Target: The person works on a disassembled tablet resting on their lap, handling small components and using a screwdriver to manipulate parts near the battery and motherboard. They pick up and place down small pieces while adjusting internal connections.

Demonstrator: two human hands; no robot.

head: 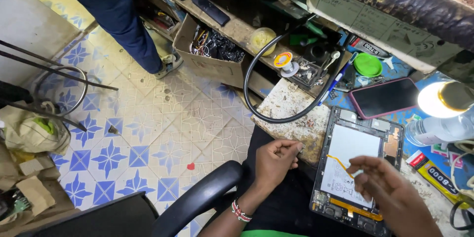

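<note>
Hovering our right hand (390,187), fingers loosely apart and empty, over the opened tablet (358,168), we kept our left hand (276,160) pinched together left of its upright long edge.

2 bare hands, no gloves, no rings visible. Left hand (277,159) joined to a bare forearm, no sleeve down to the wrist. Around that wrist, a narrow beaded bracelet of red, white, green and dark beads (240,212), wound in about 3 close rows. Right hand (390,187) also uncovered, wrist cut off by the picture's edge. Below, black fabric over the lap (276,202), and a strip of bright green cloth (269,233) along the bottom edge.
</note>
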